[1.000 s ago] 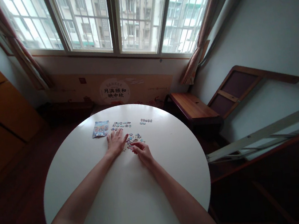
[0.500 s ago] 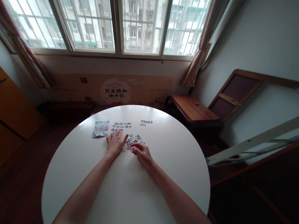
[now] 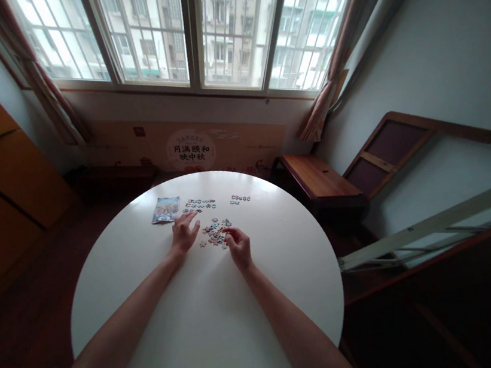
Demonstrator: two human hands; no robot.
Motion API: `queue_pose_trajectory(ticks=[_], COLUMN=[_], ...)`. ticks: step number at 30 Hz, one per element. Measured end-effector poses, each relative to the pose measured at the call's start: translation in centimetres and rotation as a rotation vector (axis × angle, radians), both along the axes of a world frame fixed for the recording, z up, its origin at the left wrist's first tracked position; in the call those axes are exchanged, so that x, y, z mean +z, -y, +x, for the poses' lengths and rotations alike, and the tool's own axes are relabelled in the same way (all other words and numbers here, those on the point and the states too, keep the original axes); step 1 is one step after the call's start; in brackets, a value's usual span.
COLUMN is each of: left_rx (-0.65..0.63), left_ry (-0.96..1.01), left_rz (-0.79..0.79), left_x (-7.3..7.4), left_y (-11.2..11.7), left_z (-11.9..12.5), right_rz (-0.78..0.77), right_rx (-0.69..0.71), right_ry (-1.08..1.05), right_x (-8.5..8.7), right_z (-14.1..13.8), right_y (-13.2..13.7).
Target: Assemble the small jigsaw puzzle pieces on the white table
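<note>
A loose pile of small jigsaw puzzle pieces (image 3: 214, 231) lies mid-table. My right hand (image 3: 239, 246) is at the pile's right edge, fingers curled into a pinch; whatever is between the fingertips is too small to make out. My left hand (image 3: 183, 232) is left of the pile, its fingers stretched forward and thumb apart, fingertips by the nearest row of laid-out pieces (image 3: 201, 204). Beyond that hand, to the left, lies a colourful printed picture sheet or packet (image 3: 166, 209). A smaller group of pieces (image 3: 241, 199) sits farther back on the right.
Everything lies on a round white table (image 3: 299, 249). A wooden bench or low stool (image 3: 317, 176) stands past its far right side, and a pale metal-looking rail (image 3: 381, 250) runs close to the right edge. Orange-brown cabinets (image 3: 13, 172) stand at the left.
My left hand has drawn back from the pile toward the left, uncovering more pieces. My right hand has shifted slightly right, its fingers more curled.
</note>
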State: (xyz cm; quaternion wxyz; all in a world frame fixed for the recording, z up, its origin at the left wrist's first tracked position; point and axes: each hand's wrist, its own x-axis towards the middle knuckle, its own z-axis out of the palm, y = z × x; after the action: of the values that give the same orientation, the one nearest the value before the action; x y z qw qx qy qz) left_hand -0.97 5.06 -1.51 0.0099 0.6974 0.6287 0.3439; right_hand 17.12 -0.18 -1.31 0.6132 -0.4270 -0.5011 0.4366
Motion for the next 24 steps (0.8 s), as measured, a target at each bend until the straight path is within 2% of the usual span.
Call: queue_pose_trajectory(ticks=[6,11,15,18,24], left_rx=[-0.099,-0.104,-0.037,0.072,0.088], left_ry=[-0.035,-0.064,-0.099,-0.103,-0.104], left_rz=[-0.104,-0.102,-0.122,-0.159,-0.178], left_x=[0.0,1.0,1.5,1.7,1.7], left_y=[3.5,5.3,6.0,6.4,6.9], left_z=[0.3,0.8,1.1,1.5,2.0], right_rz=[0.005,0.002,0.001,0.007,0.015], right_rx=[-0.174,-0.164,-0.142,-0.13,-0.127], right_ry=[0.199,0.256,0.276,0.287,0.282], right_x=[-0.2,-0.5,-0.5,-0.5,-0.6], right_z=[1.1,1.0,1.0,1.0,0.9], right_y=[-0.4,-0.4,-0.3,-0.3,-0.3])
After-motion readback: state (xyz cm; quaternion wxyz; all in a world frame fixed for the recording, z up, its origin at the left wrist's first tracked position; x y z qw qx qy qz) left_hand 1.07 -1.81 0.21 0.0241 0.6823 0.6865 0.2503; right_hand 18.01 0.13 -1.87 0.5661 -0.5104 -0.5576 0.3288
